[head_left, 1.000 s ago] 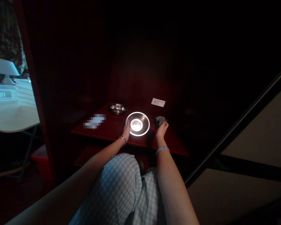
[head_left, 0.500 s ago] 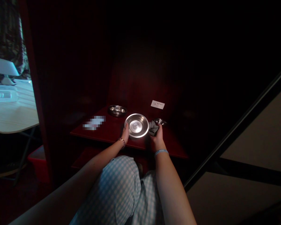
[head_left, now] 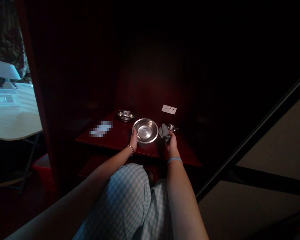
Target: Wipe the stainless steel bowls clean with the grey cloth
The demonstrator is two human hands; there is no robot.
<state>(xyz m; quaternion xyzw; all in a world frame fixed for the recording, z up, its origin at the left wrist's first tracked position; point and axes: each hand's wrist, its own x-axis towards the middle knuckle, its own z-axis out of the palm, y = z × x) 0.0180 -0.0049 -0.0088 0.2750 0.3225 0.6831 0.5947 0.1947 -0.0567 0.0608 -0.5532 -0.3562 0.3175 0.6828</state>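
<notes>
A shiny metal bowl [head_left: 146, 130] is held by its left rim in my left hand [head_left: 134, 140], tilted so that its inside faces me, above the dark red desk [head_left: 115, 141]. My right hand [head_left: 172, 142] grips a bunched grey cloth [head_left: 164, 132] just off the bowl's right rim. Behind the right hand, a smaller metal bowl [head_left: 173, 127] stands partly hidden on the desk. Further back on the left sit metal bowls [head_left: 125, 116] that look stacked.
A blurred-out pale item [head_left: 101, 129] lies on the desk's left part. A white power socket [head_left: 169, 109] is on the back panel. Beyond the left partition are a pale wooden table [head_left: 17, 121] with a white lamp [head_left: 5, 70] and a red bin [head_left: 43, 170].
My right hand with the cloth has shifted slightly to the right, a little further from the held bowl. The view has tipped slightly; the left hand still holds the bowl.
</notes>
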